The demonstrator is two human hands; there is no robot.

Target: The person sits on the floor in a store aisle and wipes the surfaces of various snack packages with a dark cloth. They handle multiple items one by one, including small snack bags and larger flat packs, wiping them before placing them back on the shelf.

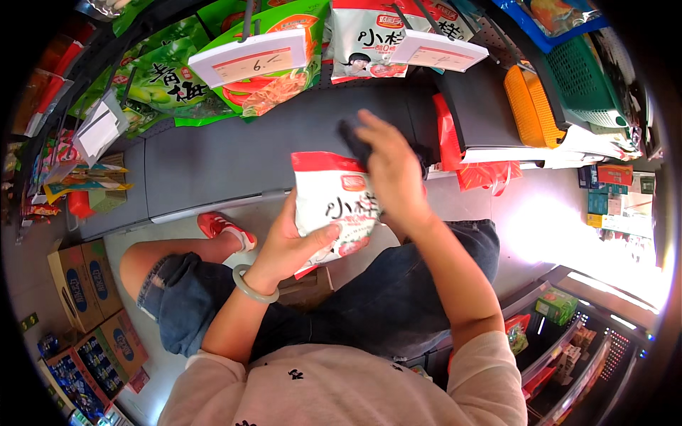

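Observation:
My left hand (290,239) holds a white and red snack bag (333,207) upright by its lower left side, thumb across the front. At the bag's right edge is my right hand (394,170), raised and blurred, with a dark cloth-like thing (354,141) at its fingers; whether it grips this cannot be told. Similar white and red bags (367,42) hang above on hooks behind price tags. Beside them hangs a green bag with red peppers printed on it (266,80). Below the hanging bags runs a dark grey metal shelf (229,154).
A yellow plastic basket (533,106) and a green basket (583,85) stand at the upper right. Red plastic bags (487,175) hang below the shelf edge. Cardboard boxes (85,287) stand on the floor at left. A shelf rack (575,351) is at lower right.

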